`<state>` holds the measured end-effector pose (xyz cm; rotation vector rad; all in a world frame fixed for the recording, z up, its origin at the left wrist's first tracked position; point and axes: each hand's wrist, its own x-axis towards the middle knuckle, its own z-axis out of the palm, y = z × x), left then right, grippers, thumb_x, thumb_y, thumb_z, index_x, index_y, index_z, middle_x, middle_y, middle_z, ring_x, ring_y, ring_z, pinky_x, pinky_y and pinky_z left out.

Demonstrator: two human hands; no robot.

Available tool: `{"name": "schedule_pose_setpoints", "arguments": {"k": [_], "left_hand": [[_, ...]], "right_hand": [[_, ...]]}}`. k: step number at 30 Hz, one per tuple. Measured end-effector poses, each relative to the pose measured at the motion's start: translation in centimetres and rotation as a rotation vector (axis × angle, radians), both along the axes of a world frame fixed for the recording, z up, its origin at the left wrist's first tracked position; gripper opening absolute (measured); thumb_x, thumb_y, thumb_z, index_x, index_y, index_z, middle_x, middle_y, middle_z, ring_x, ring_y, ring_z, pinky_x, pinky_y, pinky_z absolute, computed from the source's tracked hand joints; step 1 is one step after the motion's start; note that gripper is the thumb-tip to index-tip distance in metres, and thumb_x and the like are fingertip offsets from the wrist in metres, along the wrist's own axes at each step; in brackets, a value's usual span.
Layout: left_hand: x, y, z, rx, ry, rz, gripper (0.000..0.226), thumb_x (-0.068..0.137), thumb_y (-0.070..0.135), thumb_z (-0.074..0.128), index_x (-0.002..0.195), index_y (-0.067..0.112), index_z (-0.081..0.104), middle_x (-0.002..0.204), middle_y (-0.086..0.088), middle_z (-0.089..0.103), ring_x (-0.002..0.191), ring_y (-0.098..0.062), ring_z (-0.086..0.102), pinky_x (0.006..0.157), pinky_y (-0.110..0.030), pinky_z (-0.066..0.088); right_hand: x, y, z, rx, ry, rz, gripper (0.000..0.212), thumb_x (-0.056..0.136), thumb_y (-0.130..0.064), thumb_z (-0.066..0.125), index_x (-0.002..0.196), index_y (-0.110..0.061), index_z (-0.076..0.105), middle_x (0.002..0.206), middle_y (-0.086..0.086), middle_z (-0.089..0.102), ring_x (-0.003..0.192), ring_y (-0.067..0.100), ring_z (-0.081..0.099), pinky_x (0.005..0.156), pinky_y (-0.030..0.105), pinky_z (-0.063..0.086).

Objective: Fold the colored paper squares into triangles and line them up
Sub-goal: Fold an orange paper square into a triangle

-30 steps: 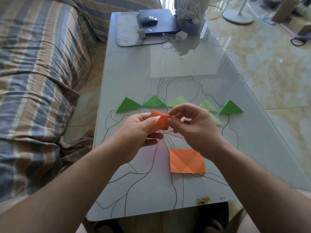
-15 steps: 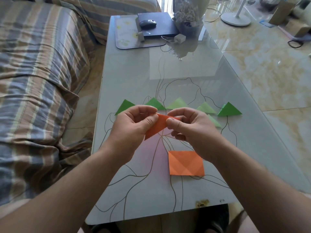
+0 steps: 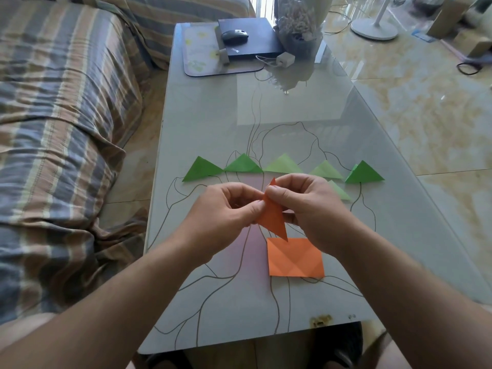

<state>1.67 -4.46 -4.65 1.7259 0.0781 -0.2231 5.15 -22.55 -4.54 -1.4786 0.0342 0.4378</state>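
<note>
Orange paper folded to a narrow triangle (image 3: 273,214) hangs above the tabletop (image 3: 207,115), pinched between left hand (image 3: 226,211) and right hand (image 3: 306,206), so creasing looks underway, and next it probably joins the green paper triangles (image 3: 243,164) beyond.

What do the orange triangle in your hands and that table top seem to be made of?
Orange triangle: thin matte paper, judging by its sharp creases and flat colour.
Table top: probably glass, glossy and mirroring the things at its far end, with a line drawing that seems to lie beneath the surface.
</note>
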Motion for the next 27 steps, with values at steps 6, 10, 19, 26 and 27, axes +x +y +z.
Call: {"name": "schedule_pose_setpoints", "arguments": {"k": [6,10,19,26,27], "left_hand": [[0.29,0.02,0.08,-0.033,0.052,0.066,0.007,0.092,0.017,0.076,0.097,0.013,0.079,0.085,-0.01,0.079,0.086,-0.034,0.074,0.077,-0.042,0.062],[0.39,-0.09,-0.08,-0.025,0.081,0.07,0.008,0.095,0.007,0.07,0.094,0.01,0.078,0.083,-0.015,0.077,0.075,-0.03,0.074,0.077,-0.041,0.062],[0.63,0.07,-0.56,-0.053,0.04,0.048,0.014,0.095,0.023,0.073,0.095,0.009,0.076,0.088,-0.019,0.075,0.082,-0.037,0.072,0.084,-0.052,0.061],[0.89,0.38,-0.22,-0.031,-0.027,0.143,0.013,0.096,0.02,0.072,0.093,0.008,0.075,0.083,-0.015,0.075,0.081,-0.034,0.072,0.079,-0.05,0.063],[0.82,0.23,-0.21,-0.04,-0.026,0.148,0.012,0.096,0.02,0.071,0.093,0.008,0.075,0.083,-0.015,0.075,0.079,-0.031,0.073,0.078,-0.048,0.064]], "right_hand": [[0.09,-0.18,-0.05,-0.056,0.021,0.004,0.008,0.098,-0.014,0.068,0.092,-0.011,0.072,0.086,0.014,0.069,0.076,0.026,0.066,0.07,0.037,0.061],[0.09,-0.24,-0.16,-0.087,0.017,0.004,0.012,0.098,-0.017,0.069,0.086,-0.013,0.07,0.083,0.012,0.066,0.077,0.028,0.062,0.07,0.04,0.058],[-0.62,-0.23,-0.69,-0.081,-0.02,0.158,0.012,0.095,-0.012,0.073,0.086,-0.004,0.072,0.08,0.014,0.069,0.076,0.025,0.062,0.068,0.036,0.051],[-0.54,0.11,-0.73,-0.148,-0.037,0.108,0.012,0.093,-0.009,0.072,0.081,-0.007,0.075,0.074,0.007,0.068,0.068,0.016,0.062,0.061,0.031,0.051],[-0.51,0.1,-0.71,-0.157,-0.051,0.095,0.013,0.092,-0.008,0.072,0.08,-0.005,0.073,0.073,0.008,0.066,0.067,0.017,0.061,0.062,0.032,0.051]]}}
